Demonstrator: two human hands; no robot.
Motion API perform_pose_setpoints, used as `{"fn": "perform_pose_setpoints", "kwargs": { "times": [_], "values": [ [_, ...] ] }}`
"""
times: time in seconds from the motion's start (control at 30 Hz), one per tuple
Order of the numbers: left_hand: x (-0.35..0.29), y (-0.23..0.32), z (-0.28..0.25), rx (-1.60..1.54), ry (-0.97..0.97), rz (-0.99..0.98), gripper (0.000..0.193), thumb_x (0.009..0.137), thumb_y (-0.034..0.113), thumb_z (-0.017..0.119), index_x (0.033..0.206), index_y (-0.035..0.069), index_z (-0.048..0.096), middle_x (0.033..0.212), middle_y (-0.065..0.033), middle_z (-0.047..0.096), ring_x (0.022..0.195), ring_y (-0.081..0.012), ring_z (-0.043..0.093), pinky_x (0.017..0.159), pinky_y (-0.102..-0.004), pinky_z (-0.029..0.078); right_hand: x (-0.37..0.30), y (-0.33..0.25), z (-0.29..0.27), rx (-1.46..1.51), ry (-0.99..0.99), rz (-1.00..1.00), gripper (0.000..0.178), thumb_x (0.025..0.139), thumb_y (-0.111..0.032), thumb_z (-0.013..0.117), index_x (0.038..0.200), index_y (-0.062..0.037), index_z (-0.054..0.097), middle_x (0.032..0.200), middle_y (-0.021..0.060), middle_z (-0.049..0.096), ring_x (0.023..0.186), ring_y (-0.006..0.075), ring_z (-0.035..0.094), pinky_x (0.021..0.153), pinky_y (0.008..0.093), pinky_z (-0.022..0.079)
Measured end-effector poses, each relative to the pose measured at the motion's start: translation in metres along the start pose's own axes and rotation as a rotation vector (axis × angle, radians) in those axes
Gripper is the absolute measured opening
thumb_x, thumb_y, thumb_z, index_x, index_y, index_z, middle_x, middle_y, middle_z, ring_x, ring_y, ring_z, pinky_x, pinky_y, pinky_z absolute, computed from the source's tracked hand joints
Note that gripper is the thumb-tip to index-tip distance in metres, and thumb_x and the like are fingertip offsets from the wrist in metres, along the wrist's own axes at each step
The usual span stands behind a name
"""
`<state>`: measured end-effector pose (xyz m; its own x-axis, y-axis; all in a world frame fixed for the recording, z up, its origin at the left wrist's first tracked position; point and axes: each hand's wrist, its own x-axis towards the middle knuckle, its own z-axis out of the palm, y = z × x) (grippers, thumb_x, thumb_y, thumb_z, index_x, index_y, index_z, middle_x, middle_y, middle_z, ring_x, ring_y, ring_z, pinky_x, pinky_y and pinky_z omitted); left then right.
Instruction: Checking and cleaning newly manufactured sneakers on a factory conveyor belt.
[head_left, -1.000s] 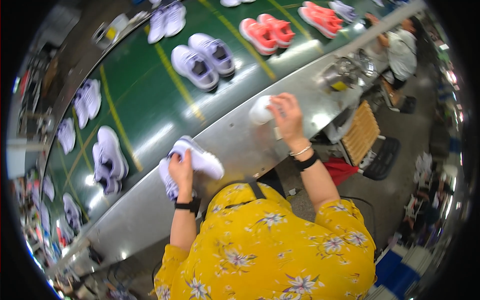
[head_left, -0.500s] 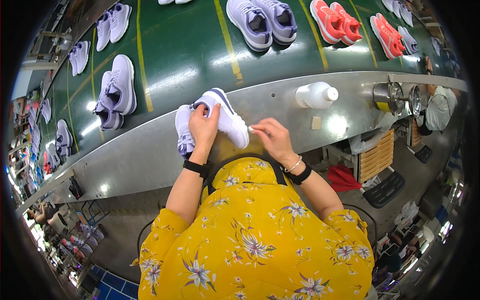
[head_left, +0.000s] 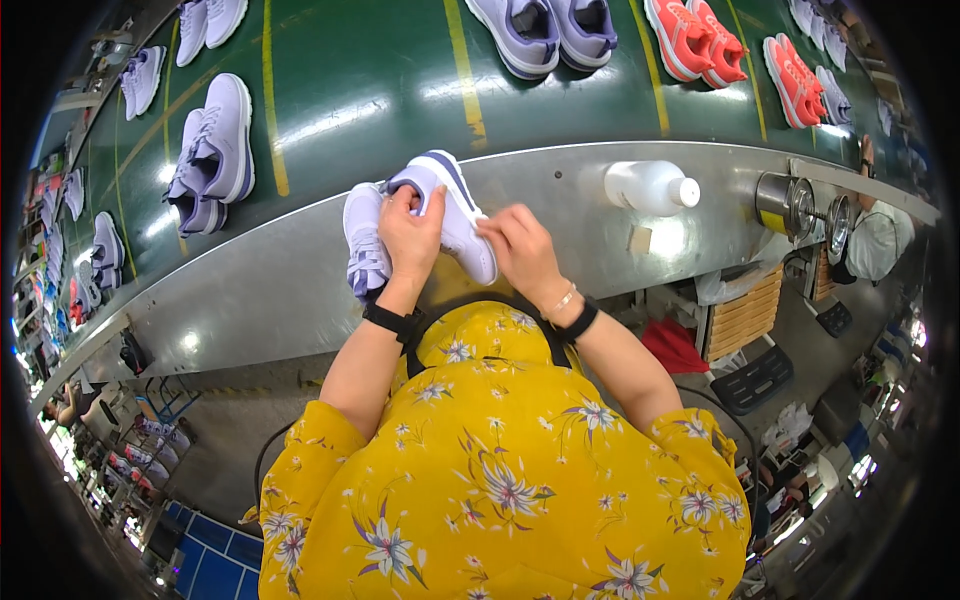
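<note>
My left hand is closed on a lavender sneaker, with fingers in its collar and the thumb along its side. The toe tilts toward me, and the white sole edge faces right. At that edge, my right hand is closed in a pinch, fingertips touching the side of the sole. The small white piece in those fingertips is mostly hidden now. A second lavender sneaker stands just left of the held one on the metal ledge, its laces showing.
Beyond the metal ledge runs a green belt with yellow lines, carrying lavender and coral sneakers. Right of my hands are a white bottle, a small beige block and a metal pot.
My right hand has moved left and up, bringing its pinch against the sole edge. The left hand still holds the sneaker. The view has shifted slightly, and belt shoes appear higher.
</note>
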<state>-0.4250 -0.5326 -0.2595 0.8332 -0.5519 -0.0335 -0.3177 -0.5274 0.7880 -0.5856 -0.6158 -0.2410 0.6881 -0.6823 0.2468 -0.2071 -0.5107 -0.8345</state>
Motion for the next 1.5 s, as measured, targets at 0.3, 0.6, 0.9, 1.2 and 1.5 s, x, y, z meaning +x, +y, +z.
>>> {"fn": "perform_pose_setpoints", "kwargs": {
  "times": [0.3, 0.6, 0.9, 1.2, 1.5],
  "values": [
    [-0.001, -0.007, 0.006, -0.03, 0.026, 0.055, 0.031, 0.08, 0.023, 0.08, 0.082, -0.002, 0.063, 0.076, -0.0136, 0.059, 0.072, -0.0296, 0.056, 0.065, -0.0398, 0.045, -0.028, -0.002, -0.02, -0.006, -0.106, -0.002, 0.008, 0.082, -0.002, 0.072, 0.088, -0.0035, 0.067, 0.083, 0.0111, 0.056, 0.076, 0.0313, 0.061, 0.065, 0.0392, 0.051],
    [-0.005, -0.008, 0.006, -0.038, -0.006, 0.064, 0.031, 0.084, 0.025, 0.078, 0.084, -0.002, 0.063, 0.079, -0.0147, 0.059, 0.074, -0.0297, 0.055, 0.067, -0.0405, 0.044, -0.02, -0.005, -0.018, -0.041, -0.116, 0.027, 0.008, 0.083, -0.002, 0.072, 0.09, -0.0039, 0.069, 0.084, 0.0108, 0.057, 0.073, 0.0311, 0.061, 0.065, 0.0395, 0.051],
    [-0.003, -0.011, 0.006, -0.042, -0.046, 0.02, 0.034, 0.086, 0.027, 0.077, 0.082, -0.002, 0.06, 0.08, -0.0144, 0.057, 0.074, -0.0293, 0.053, 0.068, -0.0398, 0.043, -0.017, 0.003, -0.008, 0.038, 0.012, 0.106, 0.005, 0.085, 0.0, 0.071, 0.09, -0.0016, 0.07, 0.084, 0.0128, 0.058, 0.073, 0.03, 0.062, 0.064, 0.0359, 0.05],
    [-0.001, -0.006, 0.01, -0.145, -0.038, -0.011, 0.034, 0.09, 0.024, 0.073, 0.081, -0.004, 0.056, 0.077, -0.0059, 0.051, 0.074, -0.0164, 0.044, 0.066, -0.0318, 0.039, -0.014, 0.009, -0.005, 0.121, 0.047, 0.25, 0.004, 0.085, -0.003, 0.072, 0.089, -0.0026, 0.071, 0.083, 0.0134, 0.062, 0.074, 0.0303, 0.062, 0.066, 0.0361, 0.05],
    [-0.004, -0.007, 0.012, -0.028, -0.033, 0.08, 0.033, 0.092, 0.027, 0.071, 0.084, -0.003, 0.06, 0.081, -0.017, 0.057, 0.076, -0.0319, 0.054, 0.069, -0.0413, 0.043, -0.029, 0.002, -0.021, 0.076, -0.043, 0.146, 0.007, 0.085, -0.001, 0.071, 0.091, -0.0032, 0.071, 0.085, 0.0117, 0.059, 0.074, 0.0304, 0.061, 0.066, 0.0362, 0.051]
  ]
}}
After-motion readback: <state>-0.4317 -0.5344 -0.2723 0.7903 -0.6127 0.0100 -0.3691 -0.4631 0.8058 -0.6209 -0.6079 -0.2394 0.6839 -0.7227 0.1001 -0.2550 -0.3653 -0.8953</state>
